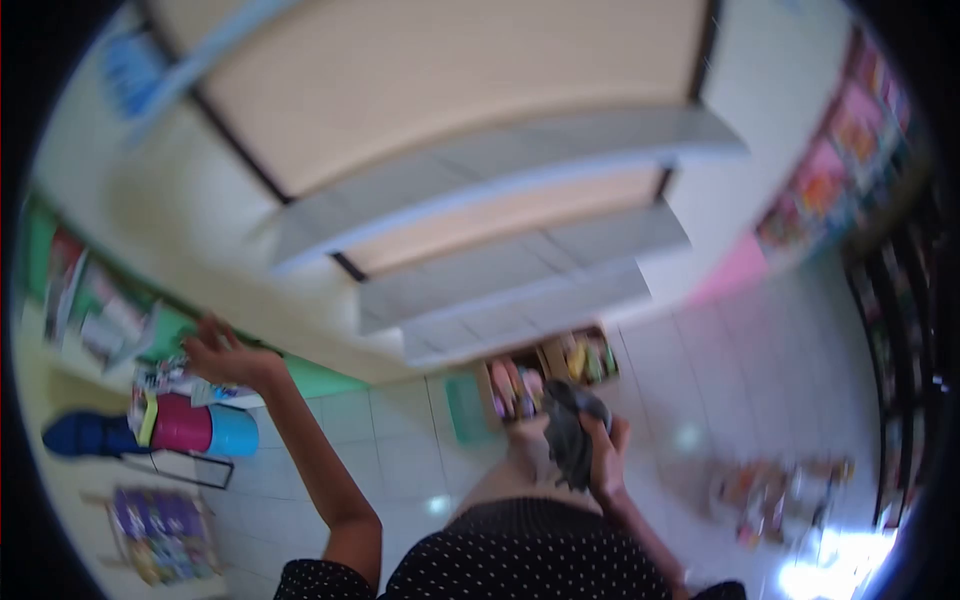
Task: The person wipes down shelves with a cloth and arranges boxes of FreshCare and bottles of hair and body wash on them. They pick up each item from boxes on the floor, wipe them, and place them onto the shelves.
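Observation:
My right hand (608, 452) is wrapped round a dark grey crumpled cloth (568, 435), which hangs down in front of my body. My left hand (222, 352) is stretched out to the left with its fingers apart and holds nothing. It overlaps the packets (165, 378) beside the green-backed shelf (180, 325) in this view. In front of me, grey marbled shelves (510, 150) are fixed to the wall in tiers, with bare tops. A lower grey shelf (525, 265) sits beneath the top one.
On the tiled floor (330, 430) below the shelves stand a box of colourful goods (582, 358) and a green bin (464, 408). Blue and magenta tubs (185, 425) are at the left. Wrapped items (780, 495) lie at the right, near a dark rack (890, 330).

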The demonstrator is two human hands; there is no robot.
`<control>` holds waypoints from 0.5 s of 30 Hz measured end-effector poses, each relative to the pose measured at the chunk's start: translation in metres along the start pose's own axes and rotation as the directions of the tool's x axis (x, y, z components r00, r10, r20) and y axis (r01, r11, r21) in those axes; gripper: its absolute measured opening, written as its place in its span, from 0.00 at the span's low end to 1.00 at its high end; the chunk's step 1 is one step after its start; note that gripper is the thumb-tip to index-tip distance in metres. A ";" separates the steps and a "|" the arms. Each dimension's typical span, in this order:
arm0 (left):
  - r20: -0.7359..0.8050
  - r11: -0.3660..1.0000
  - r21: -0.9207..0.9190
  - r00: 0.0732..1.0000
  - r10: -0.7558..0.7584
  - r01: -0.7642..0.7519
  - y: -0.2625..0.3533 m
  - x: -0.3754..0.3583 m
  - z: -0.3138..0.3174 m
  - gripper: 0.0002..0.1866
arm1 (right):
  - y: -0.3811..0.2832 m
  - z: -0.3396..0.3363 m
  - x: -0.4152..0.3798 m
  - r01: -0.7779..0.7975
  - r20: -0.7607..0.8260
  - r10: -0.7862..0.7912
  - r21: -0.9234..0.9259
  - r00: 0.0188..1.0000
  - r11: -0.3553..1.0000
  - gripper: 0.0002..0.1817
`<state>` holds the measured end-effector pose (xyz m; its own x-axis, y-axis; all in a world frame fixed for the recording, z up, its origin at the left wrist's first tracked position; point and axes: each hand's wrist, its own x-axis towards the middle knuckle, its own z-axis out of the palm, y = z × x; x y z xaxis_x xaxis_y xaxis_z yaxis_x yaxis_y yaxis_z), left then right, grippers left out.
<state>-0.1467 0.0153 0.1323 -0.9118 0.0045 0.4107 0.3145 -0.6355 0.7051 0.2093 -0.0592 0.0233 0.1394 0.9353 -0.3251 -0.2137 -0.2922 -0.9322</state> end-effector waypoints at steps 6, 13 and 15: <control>-0.458 -0.487 -0.114 -0.481 -0.748 0.866 -0.172 -0.205 -0.191 0.12 | 0.049 -0.060 0.012 -0.259 -0.096 0.287 0.236 0.953 0.937 0.11; -0.396 -0.450 0.805 -0.215 -0.893 0.387 -0.178 -0.391 -0.167 0.11 | 0.201 -0.121 0.037 -0.653 -0.086 0.658 0.082 0.748 0.753 0.17; -0.235 -0.255 0.957 -0.145 -0.961 0.136 -0.195 -0.433 -0.148 0.13 | 0.270 -0.129 0.028 -0.520 -0.001 0.522 -0.088 0.853 0.850 0.15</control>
<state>0.1474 0.0227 -0.2686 -0.2318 0.4283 -0.8734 0.0488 0.9019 0.4293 0.2798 -0.1379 -0.2579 0.0084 0.6454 -0.7638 -0.1691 -0.7519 -0.6372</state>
